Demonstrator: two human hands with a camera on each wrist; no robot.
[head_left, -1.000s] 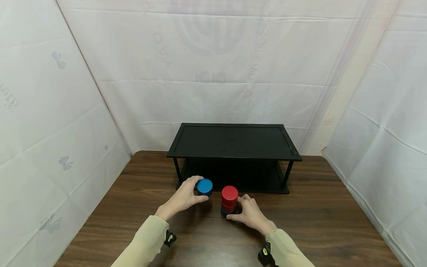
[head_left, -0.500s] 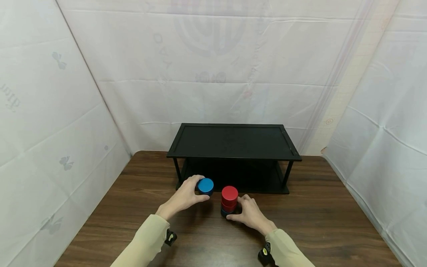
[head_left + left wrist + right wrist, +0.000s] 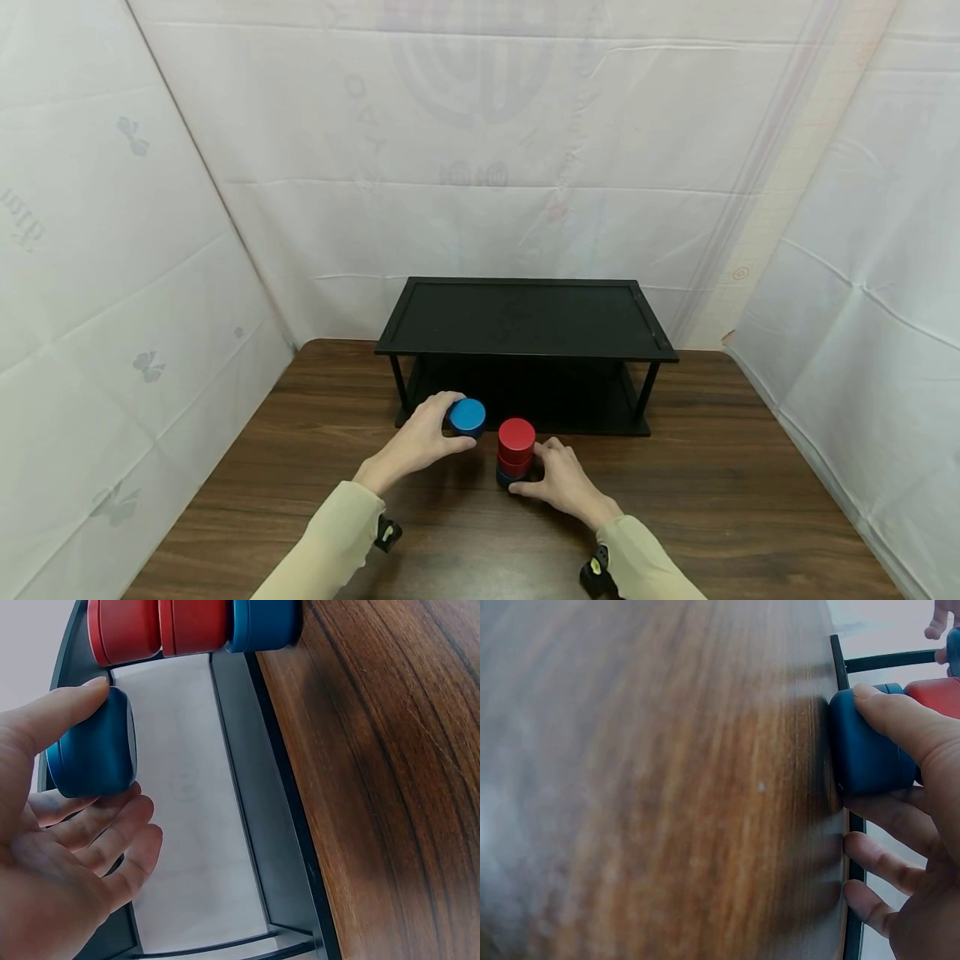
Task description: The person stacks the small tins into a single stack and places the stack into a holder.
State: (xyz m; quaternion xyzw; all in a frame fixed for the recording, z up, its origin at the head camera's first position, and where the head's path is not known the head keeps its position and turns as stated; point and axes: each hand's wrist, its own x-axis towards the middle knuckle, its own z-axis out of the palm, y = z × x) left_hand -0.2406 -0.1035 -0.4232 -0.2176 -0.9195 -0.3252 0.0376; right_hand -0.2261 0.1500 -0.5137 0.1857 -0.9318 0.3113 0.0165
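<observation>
My left hand [image 3: 412, 443] pinches a small round blue tin [image 3: 468, 415] with a lid between thumb and fingers, raised over the table to the left of a stack. That stack has a red tin [image 3: 517, 435] on top, a second red tin [image 3: 196, 626] under it, and another blue tin [image 3: 866, 754] at the bottom on the table. Around the bottom blue tin, my right hand [image 3: 564, 482] grips with thumb on one side and fingers on the other. In the left wrist view the held tin is level with the top red one, a small gap apart.
Behind the hands stands a black two-tier shelf [image 3: 525, 317], its lower board [image 3: 570, 408] close behind the stack. The wooden table [image 3: 720, 500] runs up to white sheets [image 3: 480, 167] at the back and both sides.
My left hand has shifted slightly right and away from me, bringing the blue tin closer to the stack. The right hand and the stack stay put.
</observation>
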